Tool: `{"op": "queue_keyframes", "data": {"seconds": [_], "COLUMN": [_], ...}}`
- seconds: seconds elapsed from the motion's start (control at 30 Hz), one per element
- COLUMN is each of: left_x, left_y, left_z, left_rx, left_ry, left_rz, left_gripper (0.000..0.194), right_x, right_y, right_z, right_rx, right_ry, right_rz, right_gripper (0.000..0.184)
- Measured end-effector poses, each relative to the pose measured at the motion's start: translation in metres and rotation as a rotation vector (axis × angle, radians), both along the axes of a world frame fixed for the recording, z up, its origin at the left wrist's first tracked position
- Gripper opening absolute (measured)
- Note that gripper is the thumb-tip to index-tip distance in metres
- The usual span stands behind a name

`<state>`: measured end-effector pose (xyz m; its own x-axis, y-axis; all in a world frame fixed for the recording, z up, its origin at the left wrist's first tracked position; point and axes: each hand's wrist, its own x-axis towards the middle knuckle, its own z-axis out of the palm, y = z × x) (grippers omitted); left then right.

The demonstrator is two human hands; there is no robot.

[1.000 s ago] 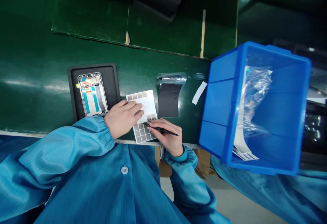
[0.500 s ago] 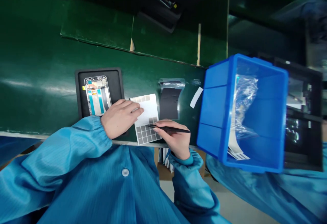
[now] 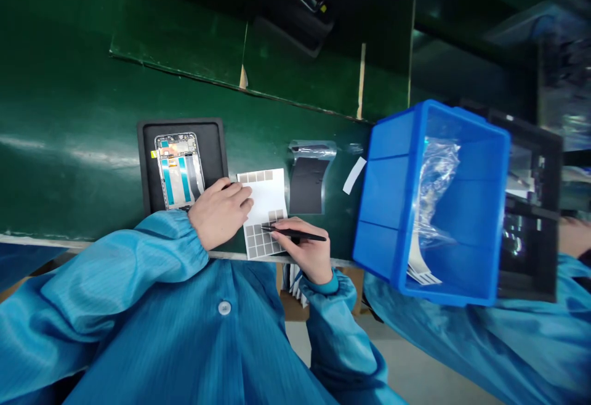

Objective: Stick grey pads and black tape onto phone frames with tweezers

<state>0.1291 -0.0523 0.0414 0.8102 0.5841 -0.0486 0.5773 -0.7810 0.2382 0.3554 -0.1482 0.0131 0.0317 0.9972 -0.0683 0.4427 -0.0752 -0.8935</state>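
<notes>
head view, looking down over a blue smock (image 3: 194, 331) at a green tabletop (image 3: 69, 177). at the tabletop's near edge, left hand (image 3: 219, 214) lies across a white backing sheet (image 3: 265, 192), grip apart, fingers together and pressing down. right hand (image 3: 300, 251) has its grip clamped on black tweezers (image 3: 300, 234), tips at the top of a block of grey square pads (image 3: 258, 240) near the sheet's near edge; too small to tell if a pad is caught. more pads sit in a row along the far edge. seems good practice here: keep the sheet pinned flat, tips low, and work one pad at a time. just left of the sheet, a phone frame (image 3: 180, 171) lies in a black tray (image 3: 148, 171). to the right: dark film (image 3: 305, 186), white strip (image 3: 354, 175), then a blue bin (image 3: 378, 208) holding a plastic bag (image 3: 436, 189). a second person's hand (image 3: 575, 236) shows beyond the bin.
</notes>
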Motion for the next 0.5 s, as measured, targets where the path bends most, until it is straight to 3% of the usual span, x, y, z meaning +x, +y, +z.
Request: {"op": "queue_keyframes", "data": {"seconds": [0.2,0.33,0.5], "left_x": [-0.001,0.000,0.003], "left_y": [-0.001,-0.001,-0.004], "left_z": [0.001,-0.004,-0.008], "left_rx": [0.000,-0.003,0.015], "left_ry": [-0.001,-0.020,-0.112], "left_rz": [-0.001,0.011,0.045], "left_gripper": [0.021,0.021,0.022], "right_x": [-0.004,-0.001,0.000], "right_y": [0.000,-0.004,0.007], "right_z": [0.001,0.002,0.021], "right_rx": [-0.014,-0.038,0.019], "right_ry": [0.052,0.183,0.297], "right_rz": [-0.018,-0.150,-0.259], "right_gripper": [0.009,0.011,0.015]}}
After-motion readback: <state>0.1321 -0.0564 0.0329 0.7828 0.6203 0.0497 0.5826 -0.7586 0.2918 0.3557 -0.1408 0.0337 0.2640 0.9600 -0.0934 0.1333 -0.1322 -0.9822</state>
